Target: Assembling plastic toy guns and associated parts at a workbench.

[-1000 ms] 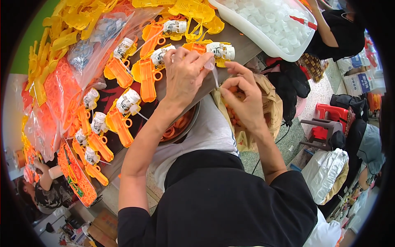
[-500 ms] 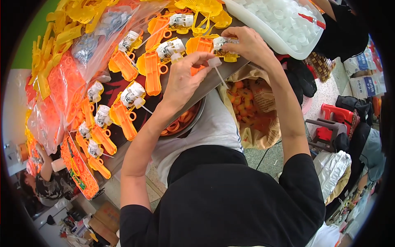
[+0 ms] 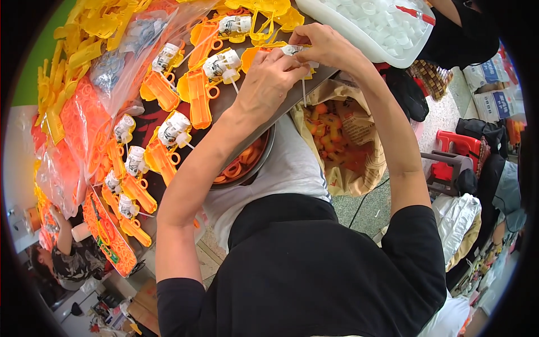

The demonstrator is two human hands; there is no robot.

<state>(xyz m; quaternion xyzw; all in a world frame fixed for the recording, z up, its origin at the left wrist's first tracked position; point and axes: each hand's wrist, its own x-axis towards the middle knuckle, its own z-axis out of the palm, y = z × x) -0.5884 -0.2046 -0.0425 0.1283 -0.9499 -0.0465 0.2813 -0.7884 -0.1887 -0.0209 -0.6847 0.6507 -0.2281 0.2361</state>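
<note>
At the table's near edge, both hands meet over an orange and yellow toy gun (image 3: pixel 255 54) with a white printed cylinder (image 3: pixel 291 49). My right hand (image 3: pixel 331 48) grips the cylinder end, its fingers bent round it. Pressed against it from the left is my left hand (image 3: pixel 268 84), its fingers pinched on a small white part that they mostly cover. From that part a thin white stem (image 3: pixel 304 92) hangs down past the edge. More such toy guns (image 3: pixel 199 98) lie in rows to the left, several with white stems sticking out of their cylinders.
A white tub (image 3: pixel 401 60) of small white caps stands at the far right. Below the edge are a paper bag (image 3: pixel 371 180) of orange parts and a metal bowl (image 3: pixel 272 154) of orange rings. Yellow parts (image 3: pixel 90 50) and bagged orange pieces (image 3: pixel 84 118) heap at left. Another person sits lower left.
My left hand has moved right and up against the toy gun's cylinder, bringing the small white part with it. My right hand stays at the cylinder. The whole view has shifted slightly.
</note>
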